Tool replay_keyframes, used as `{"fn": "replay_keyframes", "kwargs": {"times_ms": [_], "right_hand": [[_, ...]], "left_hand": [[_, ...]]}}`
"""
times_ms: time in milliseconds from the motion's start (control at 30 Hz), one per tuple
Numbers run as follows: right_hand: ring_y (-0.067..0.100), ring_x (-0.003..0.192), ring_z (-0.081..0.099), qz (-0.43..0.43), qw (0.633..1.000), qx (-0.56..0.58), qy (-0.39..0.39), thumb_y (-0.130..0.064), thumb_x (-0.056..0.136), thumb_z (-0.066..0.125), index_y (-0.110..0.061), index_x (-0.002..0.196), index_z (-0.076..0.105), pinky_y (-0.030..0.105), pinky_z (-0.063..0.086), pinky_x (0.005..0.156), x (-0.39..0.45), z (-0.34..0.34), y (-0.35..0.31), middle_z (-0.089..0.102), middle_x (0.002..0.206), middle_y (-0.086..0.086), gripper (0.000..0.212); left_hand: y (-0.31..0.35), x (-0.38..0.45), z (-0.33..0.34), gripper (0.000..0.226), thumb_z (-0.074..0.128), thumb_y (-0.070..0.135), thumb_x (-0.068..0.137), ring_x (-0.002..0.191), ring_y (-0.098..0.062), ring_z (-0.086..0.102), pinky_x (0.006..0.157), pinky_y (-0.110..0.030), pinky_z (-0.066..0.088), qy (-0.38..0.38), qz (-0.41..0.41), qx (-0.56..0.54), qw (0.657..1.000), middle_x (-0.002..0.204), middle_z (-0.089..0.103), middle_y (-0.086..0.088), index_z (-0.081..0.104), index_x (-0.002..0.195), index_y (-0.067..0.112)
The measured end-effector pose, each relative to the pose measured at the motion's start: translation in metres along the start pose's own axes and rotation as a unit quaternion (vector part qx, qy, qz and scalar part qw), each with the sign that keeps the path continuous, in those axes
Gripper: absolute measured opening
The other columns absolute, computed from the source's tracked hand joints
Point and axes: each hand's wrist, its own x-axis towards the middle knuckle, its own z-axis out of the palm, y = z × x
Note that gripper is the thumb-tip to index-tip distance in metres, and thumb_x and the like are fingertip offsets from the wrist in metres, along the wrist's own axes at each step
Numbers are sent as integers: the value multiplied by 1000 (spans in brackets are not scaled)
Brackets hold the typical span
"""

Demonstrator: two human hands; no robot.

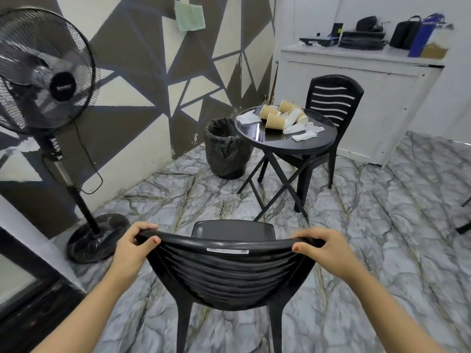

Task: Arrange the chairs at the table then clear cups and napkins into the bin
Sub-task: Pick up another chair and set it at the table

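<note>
A black plastic chair stands right in front of me, its back toward me. My left hand grips the top left of its backrest and my right hand grips the top right. Further off is a small round black table with several tipped brown paper cups and crumpled white napkins on it. A second black chair is tucked in at the table's far side. A black bin with a dark liner stands on the floor left of the table.
A black pedestal fan stands at the left by the patterned wall, its round base near my chair. A white cabinet with bags and boxes on top lines the back right. The marble-patterned floor stretches between chair and table.
</note>
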Motion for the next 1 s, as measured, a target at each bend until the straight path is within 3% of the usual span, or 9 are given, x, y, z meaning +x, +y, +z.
{"fn": "replay_keyframes", "kwargs": {"times_ms": [67,133,200,300,433,533,700,833,1000], "right_hand": [[10,76,63,11,999,-3,36,-33,70,77,-55,68,67,22,49,68,-11,-11,0,72,78,-5,24],[5,76,63,32,996,20,85,-56,60,76,-55,65,68,13,48,65,-22,-22,1,72,79,-11,10],[0,73,63,65,989,59,122,-40,65,80,-46,63,71,8,47,64,-27,-34,3,71,77,-20,11],[-6,71,62,98,979,102,146,-12,73,77,-38,64,72,6,45,63,-22,-40,8,71,73,-17,27],[-8,95,57,125,972,155,128,-19,75,74,-30,77,73,7,43,75,0,-30,10,62,106,-5,11],[-2,111,49,150,966,182,109,-36,66,78,-30,81,73,11,40,81,13,-17,11,52,120,-11,18],[0,85,63,175,943,250,134,-28,61,77,-12,88,72,16,50,69,19,-17,13,64,101,-4,32],[13,87,66,190,941,258,112,-21,74,74,-14,90,72,19,50,67,27,-21,14,67,98,2,18],[6,74,67,183,938,264,131,-15,74,75,-14,85,73,16,49,62,38,-24,18,69,86,1,11]], "left_hand": [[6,14,19,15,60,3,85,79,-20,49,70,-31,41,-31,1,-10,999,87,54,-4,59,85,18],[10,24,39,13,59,1,85,77,-20,49,67,-28,42,-64,9,-11,998,85,54,-4,59,86,14],[17,33,58,13,59,0,85,75,-17,50,63,-19,43,-80,20,-13,997,84,54,-4,58,86,12],[25,53,74,19,58,-2,85,77,-14,50,68,-24,41,-80,33,-38,996,87,56,-2,58,83,17],[15,79,59,21,53,-1,88,87,-20,51,75,-30,41,-85,11,-52,995,94,59,3,60,83,19],[6,88,42,20,50,0,90,82,-21,50,64,-21,46,-92,-18,-38,995,93,58,-3,59,84,18],[1,92,42,16,54,5,89,84,-25,51,75,-36,39,-86,-31,-38,995,95,57,-10,61,85,18],[6,98,47,9,55,10,89,88,-23,52,77,-36,39,-80,-28,-45,995,98,59,-3,61,90,17],[9,109,54,13,53,3,88,90,-19,53,77,-25,44,-77,-13,-62,995,99,59,-1,60,88,14]]}}
